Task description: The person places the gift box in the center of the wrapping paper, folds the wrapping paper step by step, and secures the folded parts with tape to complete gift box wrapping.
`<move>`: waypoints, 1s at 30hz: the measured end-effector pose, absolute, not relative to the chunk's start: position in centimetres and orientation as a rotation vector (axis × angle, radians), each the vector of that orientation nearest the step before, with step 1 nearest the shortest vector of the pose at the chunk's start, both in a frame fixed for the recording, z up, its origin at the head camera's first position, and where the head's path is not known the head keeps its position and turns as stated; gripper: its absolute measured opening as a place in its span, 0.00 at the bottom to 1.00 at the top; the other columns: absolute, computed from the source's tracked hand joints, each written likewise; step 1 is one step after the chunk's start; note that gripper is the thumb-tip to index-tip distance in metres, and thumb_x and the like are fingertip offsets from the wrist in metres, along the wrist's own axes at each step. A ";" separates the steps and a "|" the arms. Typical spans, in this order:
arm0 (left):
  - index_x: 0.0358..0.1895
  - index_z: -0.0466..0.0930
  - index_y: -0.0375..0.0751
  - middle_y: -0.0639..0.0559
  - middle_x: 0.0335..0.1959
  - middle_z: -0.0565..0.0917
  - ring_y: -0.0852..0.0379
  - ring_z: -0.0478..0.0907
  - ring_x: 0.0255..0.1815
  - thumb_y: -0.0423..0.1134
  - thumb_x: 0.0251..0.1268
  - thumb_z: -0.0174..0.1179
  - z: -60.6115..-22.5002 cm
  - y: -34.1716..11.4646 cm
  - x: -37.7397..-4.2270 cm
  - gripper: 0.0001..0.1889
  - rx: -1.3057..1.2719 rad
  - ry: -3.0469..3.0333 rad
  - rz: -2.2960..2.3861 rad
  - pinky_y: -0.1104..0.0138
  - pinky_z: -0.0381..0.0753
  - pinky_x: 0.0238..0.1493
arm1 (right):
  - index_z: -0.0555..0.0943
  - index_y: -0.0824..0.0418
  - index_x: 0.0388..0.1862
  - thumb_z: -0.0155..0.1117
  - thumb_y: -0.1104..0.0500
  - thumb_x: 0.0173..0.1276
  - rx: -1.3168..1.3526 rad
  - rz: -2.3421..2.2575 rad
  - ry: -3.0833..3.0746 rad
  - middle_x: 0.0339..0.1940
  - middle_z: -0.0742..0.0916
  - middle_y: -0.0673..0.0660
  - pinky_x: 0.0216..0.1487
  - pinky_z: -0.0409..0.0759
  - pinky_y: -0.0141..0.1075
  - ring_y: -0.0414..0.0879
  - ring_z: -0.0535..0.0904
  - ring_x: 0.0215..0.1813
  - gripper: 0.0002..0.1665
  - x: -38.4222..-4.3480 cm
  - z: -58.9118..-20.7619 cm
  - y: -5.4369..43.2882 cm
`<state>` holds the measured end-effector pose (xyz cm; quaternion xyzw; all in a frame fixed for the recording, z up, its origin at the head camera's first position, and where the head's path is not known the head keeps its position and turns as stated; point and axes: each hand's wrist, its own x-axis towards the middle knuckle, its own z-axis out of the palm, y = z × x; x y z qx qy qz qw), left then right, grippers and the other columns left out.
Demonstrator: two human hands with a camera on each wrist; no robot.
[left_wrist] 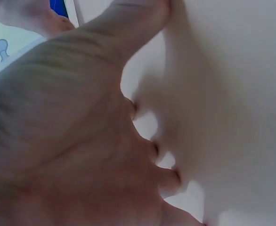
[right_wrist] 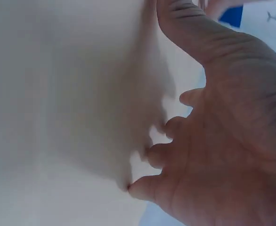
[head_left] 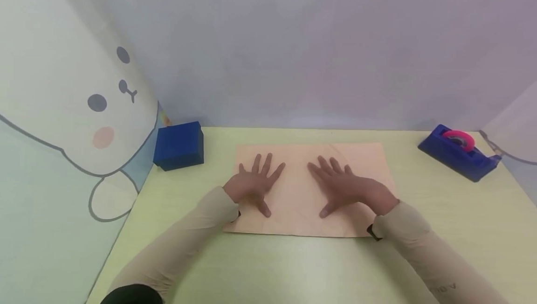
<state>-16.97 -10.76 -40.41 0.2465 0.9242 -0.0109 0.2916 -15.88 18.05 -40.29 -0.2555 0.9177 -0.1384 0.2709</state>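
Note:
A flat pale-orange sheet of paper [head_left: 295,192] lies lengthwise on the table, with a faint crease near its top right. On its left half rests my left hand [head_left: 255,185], fingers spread and thumb pointing toward the sheet's middle. My right hand [head_left: 344,185] lies on the right half in the same way, fingers fanned out. In the left wrist view, the fingertips of the left hand [left_wrist: 81,127] meet the pale surface, the palm arched over it. The right wrist view shows the right hand [right_wrist: 223,127] with fingertips down and the palm raised.
A dark blue box [head_left: 179,146] stands at the table's back left. At the back right is a blue tape dispenser [head_left: 457,157] holding a pink roll [head_left: 466,137]. The light yellow table [head_left: 293,271] meets a pale wall [head_left: 310,52] behind, and a cartoon-printed panel [head_left: 54,85] rises on the left.

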 end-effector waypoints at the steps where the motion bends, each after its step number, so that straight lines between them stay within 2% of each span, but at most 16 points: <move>1: 0.86 0.29 0.58 0.41 0.86 0.24 0.34 0.24 0.87 0.65 0.49 0.78 -40.4 -10.8 -17.0 0.72 0.656 2.465 -0.020 0.25 0.44 0.77 | 0.39 0.60 0.88 0.80 0.34 0.54 -0.685 -0.371 2.462 0.87 0.38 0.71 0.76 0.36 0.79 0.76 0.30 0.85 0.80 -15.8 -40.5 17.6; 7: 0.87 0.30 0.59 0.45 0.87 0.24 0.34 0.24 0.87 0.64 0.51 0.77 -40.3 -11.6 -16.9 0.71 0.673 2.469 0.047 0.28 0.43 0.79 | 0.39 0.51 0.89 0.79 0.32 0.53 -0.658 -0.340 2.466 0.88 0.37 0.66 0.71 0.35 0.83 0.74 0.29 0.86 0.79 -15.5 -41.1 18.2; 13: 0.87 0.32 0.56 0.47 0.87 0.24 0.29 0.22 0.86 0.62 0.49 0.80 -40.2 -12.5 -16.9 0.72 0.654 2.460 0.115 0.29 0.39 0.80 | 0.41 0.49 0.89 0.77 0.27 0.53 -0.688 -0.410 2.479 0.88 0.39 0.68 0.71 0.34 0.83 0.78 0.31 0.85 0.77 -15.1 -41.9 21.2; 17: 0.87 0.31 0.53 0.46 0.87 0.24 0.28 0.20 0.85 0.62 0.49 0.79 -40.5 -13.4 -17.1 0.72 0.664 2.447 0.143 0.30 0.36 0.81 | 0.43 0.50 0.88 0.75 0.26 0.54 -0.673 -0.475 2.519 0.87 0.40 0.70 0.72 0.33 0.81 0.80 0.30 0.83 0.76 -14.7 -42.6 24.5; 22: 0.87 0.31 0.49 0.43 0.87 0.25 0.27 0.22 0.85 0.61 0.54 0.77 -40.8 -14.5 -17.3 0.70 0.702 2.450 0.164 0.30 0.35 0.81 | 0.44 0.57 0.88 0.75 0.29 0.57 -0.675 -0.517 2.588 0.86 0.43 0.76 0.73 0.35 0.81 0.82 0.34 0.82 0.74 -13.8 -42.8 27.2; 26: 0.87 0.36 0.48 0.38 0.88 0.32 0.28 0.27 0.86 0.63 0.71 0.62 -41.1 -13.4 -17.0 0.55 0.675 2.577 0.207 0.31 0.31 0.81 | 0.43 0.61 0.87 0.69 0.33 0.67 -0.655 -0.556 2.639 0.85 0.42 0.77 0.72 0.34 0.81 0.82 0.33 0.83 0.67 -13.7 -42.0 26.4; 30: 0.87 0.44 0.50 0.37 0.88 0.39 0.32 0.34 0.88 0.65 0.82 0.40 -41.7 -9.5 -16.7 0.40 0.690 2.868 0.143 0.31 0.37 0.81 | 0.39 0.62 0.88 0.52 0.34 0.80 -0.643 -0.535 2.777 0.86 0.37 0.71 0.76 0.33 0.77 0.76 0.31 0.85 0.56 -14.2 -41.6 23.1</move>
